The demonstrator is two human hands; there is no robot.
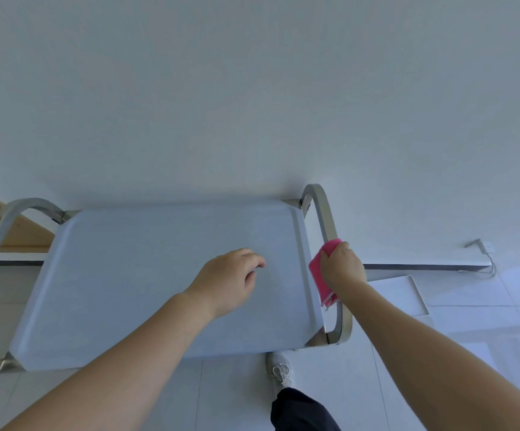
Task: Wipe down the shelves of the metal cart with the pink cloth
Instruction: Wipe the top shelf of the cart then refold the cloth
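Note:
The metal cart's top shelf [121, 275] fills the middle of the view, pale and flat with a raised rim. A curved steel handle [322, 209] rises at its right end, and another steel handle [0, 231] at its left end. My right hand [342, 265] grips the pink cloth [318, 275], wrapped round the right handle bar about halfway along. My left hand [232, 279] rests on the shelf's right half with its fingers loosely curled and nothing in it. The lower shelves are hidden under the top one.
The cart stands against a white wall [252, 104]. A wooden surface [19, 231] shows behind its left handle. On the tiled floor, a white tray [414, 293] lies right of the cart, and my shoe [280, 371] sits by the near edge.

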